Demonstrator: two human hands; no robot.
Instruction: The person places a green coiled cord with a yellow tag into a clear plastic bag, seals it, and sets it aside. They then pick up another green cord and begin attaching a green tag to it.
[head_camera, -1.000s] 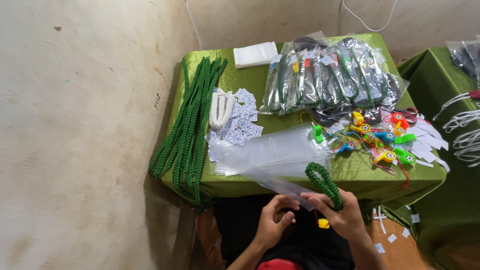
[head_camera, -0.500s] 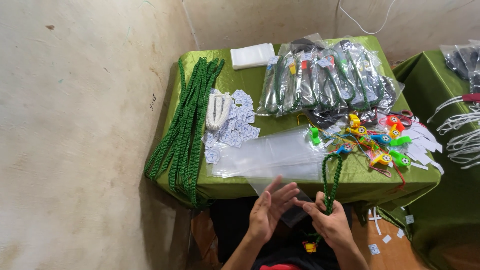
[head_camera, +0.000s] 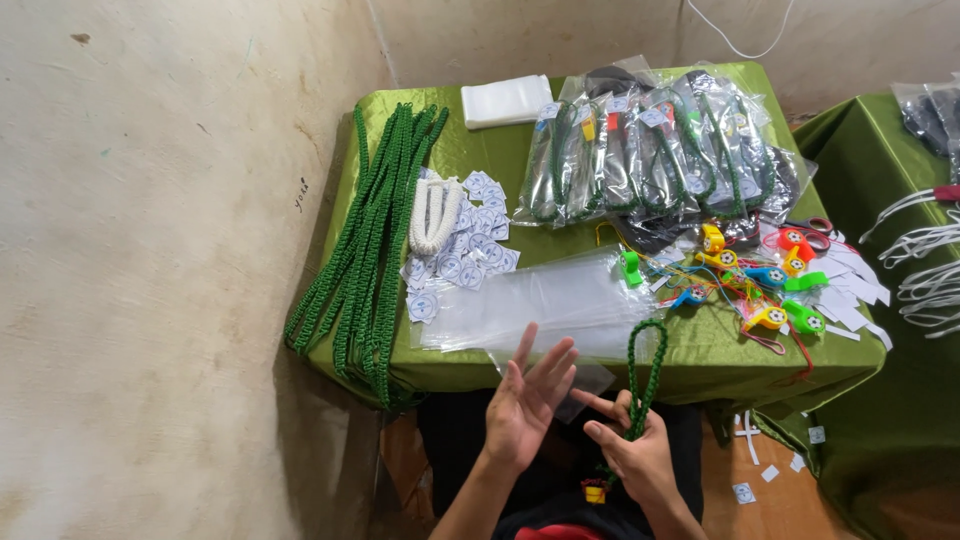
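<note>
My right hand (head_camera: 632, 455) is closed around a green braided cord (head_camera: 645, 365). The cord's loop stands up over the table's front edge, and a small yellow whistle (head_camera: 595, 492) hangs from it below my hands. My left hand (head_camera: 528, 405) is flat with its fingers spread. It lies against a clear plastic bag (head_camera: 592, 380) that hangs off the table edge between the two hands, and I cannot tell whether it grips the bag.
The green-clothed table (head_camera: 700, 352) carries a bundle of green cords (head_camera: 375, 235), a white cord (head_camera: 435, 213), round stickers (head_camera: 470, 255), flat clear bags (head_camera: 540, 305), filled bags (head_camera: 650, 150), coloured whistles (head_camera: 762, 275) and a white stack (head_camera: 505, 100). White cords (head_camera: 930, 255) lie on a second table to the right.
My left hand has gone from curled to flat with its fingers spread. The green cord has stretched from a short bunch into a taller loop, and both hands sit a little lower.
</note>
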